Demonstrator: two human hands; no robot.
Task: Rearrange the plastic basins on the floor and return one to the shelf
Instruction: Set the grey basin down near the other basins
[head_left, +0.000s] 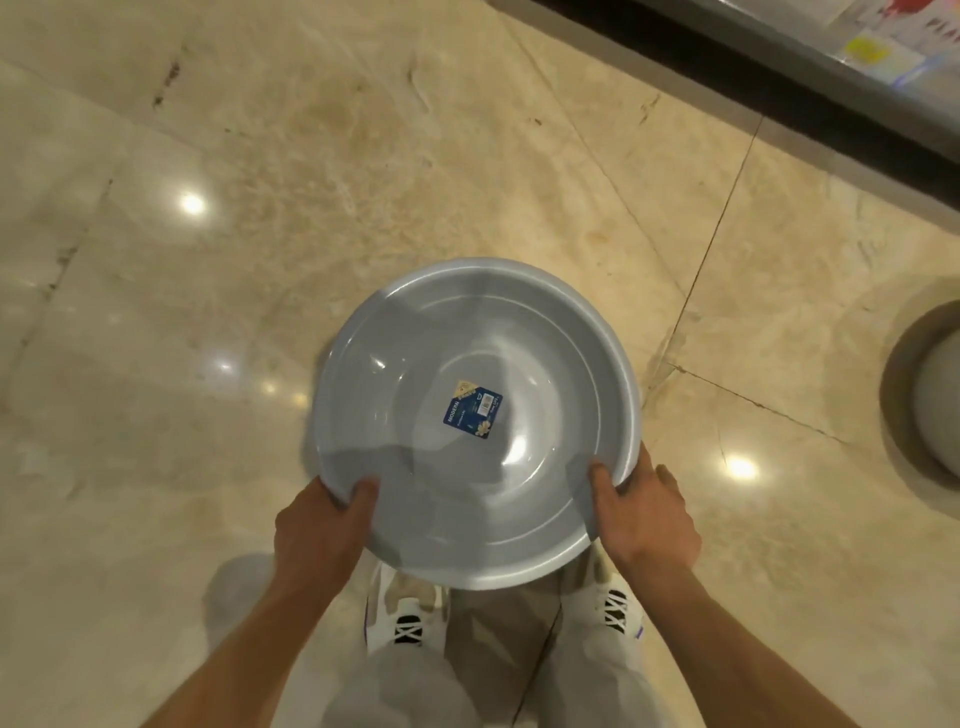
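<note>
- Grey basin (475, 421) sits at centre frame, held above the marble floor (208, 260), a blue label (472, 407) inside
- left hand (322, 525) grips the lower-left rim, thumb curled over the edge; right hand (644, 512) grips the lower-right rim likewise
- second basin (930, 395) lies at the right edge; shelf base (779, 67) upper right

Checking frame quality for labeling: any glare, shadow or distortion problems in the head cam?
Head view: ceiling lights glare as bright spots on the glossy floor and as streaks inside the grey basin; a shadow darkens the basin's near-left wall; wide-angle bend curves the tile seams and the shelf edge; shelf labels are blurred; the sticker is only partly legible.
</note>
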